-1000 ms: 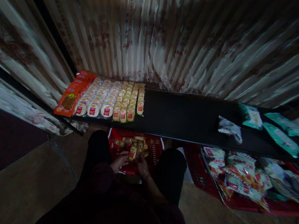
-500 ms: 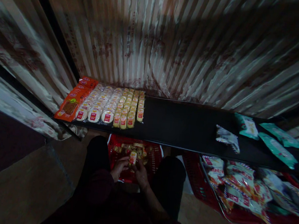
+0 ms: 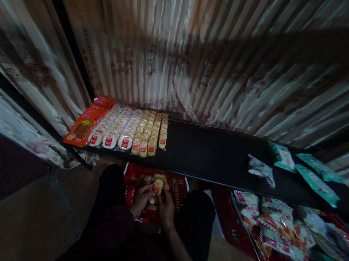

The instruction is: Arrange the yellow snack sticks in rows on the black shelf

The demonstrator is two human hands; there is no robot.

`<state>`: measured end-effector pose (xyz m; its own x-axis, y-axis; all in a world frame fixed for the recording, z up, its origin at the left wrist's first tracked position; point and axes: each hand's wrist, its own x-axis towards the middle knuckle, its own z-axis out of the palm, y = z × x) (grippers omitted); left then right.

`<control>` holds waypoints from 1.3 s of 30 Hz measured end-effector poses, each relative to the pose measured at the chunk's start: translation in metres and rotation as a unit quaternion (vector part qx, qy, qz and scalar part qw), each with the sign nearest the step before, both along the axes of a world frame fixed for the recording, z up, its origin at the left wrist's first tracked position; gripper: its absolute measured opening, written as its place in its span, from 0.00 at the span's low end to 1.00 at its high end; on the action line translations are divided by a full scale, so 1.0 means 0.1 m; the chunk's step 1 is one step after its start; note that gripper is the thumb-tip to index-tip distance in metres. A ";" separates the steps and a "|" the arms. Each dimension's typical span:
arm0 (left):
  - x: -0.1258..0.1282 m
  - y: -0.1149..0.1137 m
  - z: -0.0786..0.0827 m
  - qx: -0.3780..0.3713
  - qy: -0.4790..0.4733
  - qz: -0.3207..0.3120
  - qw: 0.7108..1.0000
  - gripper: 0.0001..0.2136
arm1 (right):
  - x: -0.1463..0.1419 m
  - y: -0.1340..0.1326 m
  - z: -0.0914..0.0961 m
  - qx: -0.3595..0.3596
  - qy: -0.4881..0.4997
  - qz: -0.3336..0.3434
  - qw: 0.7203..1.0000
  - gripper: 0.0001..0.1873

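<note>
My left hand (image 3: 141, 199) and my right hand (image 3: 164, 204) meet over a red basket (image 3: 179, 188) between my knees. Together they hold a small yellow snack pack with a red label (image 3: 157, 186), lifted above several similar packs lying in the basket. Fingers of both hands are curled round it. On the black shelf (image 3: 209, 155) just beyond, rows of yellow packs (image 3: 151, 133) and round white packs (image 3: 117, 128) lie side by side at the left end, next to orange packets (image 3: 85, 121).
A second red basket (image 3: 273, 257) full of red-and-white snack bags sits on the floor at the right. Green packets (image 3: 315, 182) and a silvery packet (image 3: 260, 169) lie on the shelf's right end. A striped curtain hangs behind.
Both hands have raised the yellow pack a little higher out of the basket toward the shelf. The camera has tilted slightly, so the shelf sits lower in view.
</note>
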<state>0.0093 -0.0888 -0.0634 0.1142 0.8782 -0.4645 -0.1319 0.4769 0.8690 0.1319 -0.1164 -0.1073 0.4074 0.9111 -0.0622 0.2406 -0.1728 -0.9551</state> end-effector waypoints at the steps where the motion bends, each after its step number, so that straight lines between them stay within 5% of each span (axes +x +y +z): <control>1: 0.01 0.01 0.02 0.012 0.003 0.003 1.000 0.17 | 0.00 0.01 0.02 0.005 -0.001 0.001 1.000 0.24; 21: 0.11 0.30 0.63 0.157 0.041 0.030 0.986 0.14 | 0.04 0.43 0.69 0.101 -0.083 0.010 0.991 0.22; 39: 0.26 0.62 0.85 0.150 0.028 -0.006 0.988 0.24 | 0.15 1.07 0.88 0.105 -0.124 0.022 0.986 0.25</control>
<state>0.0352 -0.0268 0.0215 0.1075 0.9760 -0.1895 -0.0755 0.1981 0.9773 0.1465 -0.0093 -0.0198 0.3469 0.9099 0.2272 0.4742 0.0388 -0.8796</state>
